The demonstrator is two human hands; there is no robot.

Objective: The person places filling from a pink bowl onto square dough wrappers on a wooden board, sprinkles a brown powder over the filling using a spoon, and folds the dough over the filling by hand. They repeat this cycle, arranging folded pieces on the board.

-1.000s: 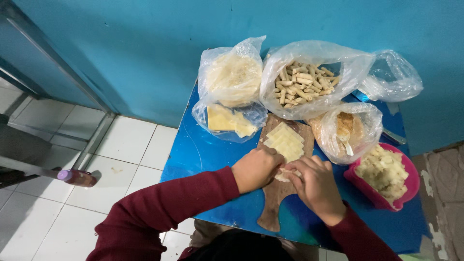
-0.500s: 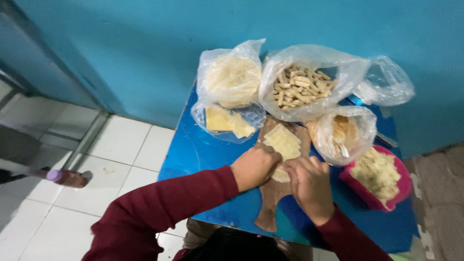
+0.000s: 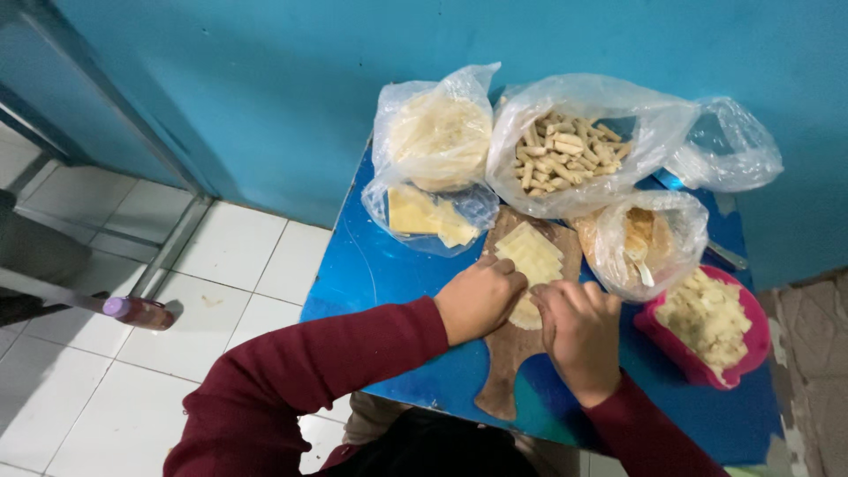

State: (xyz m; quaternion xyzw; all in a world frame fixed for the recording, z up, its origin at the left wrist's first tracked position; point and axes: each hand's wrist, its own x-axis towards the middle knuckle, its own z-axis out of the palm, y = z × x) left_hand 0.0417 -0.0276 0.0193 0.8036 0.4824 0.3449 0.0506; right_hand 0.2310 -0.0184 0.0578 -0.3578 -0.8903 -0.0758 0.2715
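Pale dough sheets (image 3: pixel 530 254) lie stacked on a wooden cutting board (image 3: pixel 512 353) near the middle of the blue table (image 3: pixel 371 274), and both hands work at the stack's near end. Going left to right: at nine o'clock from the board, off the table, a small bottle with a purple cap (image 3: pixel 140 312) lies on the white floor tiles. The left hand (image 3: pixel 480 299), in a dark red sleeve, comes in from seven o'clock, knuckles up, fingers curled down onto the lowest sheet. At eleven o'clock a clear bag of flat wrappers (image 3: pixel 435 141) sits over a bag of yellow squares (image 3: pixel 428 215). The right hand (image 3: pixel 576 336) enters from five o'clock, fingers bent and pressed onto the same sheet; whether either hand pinches the dough I cannot tell. At one o'clock a bag of rolled sticks (image 3: pixel 565 150); at three o'clock a pink bowl of pale cubes (image 3: pixel 707 320).
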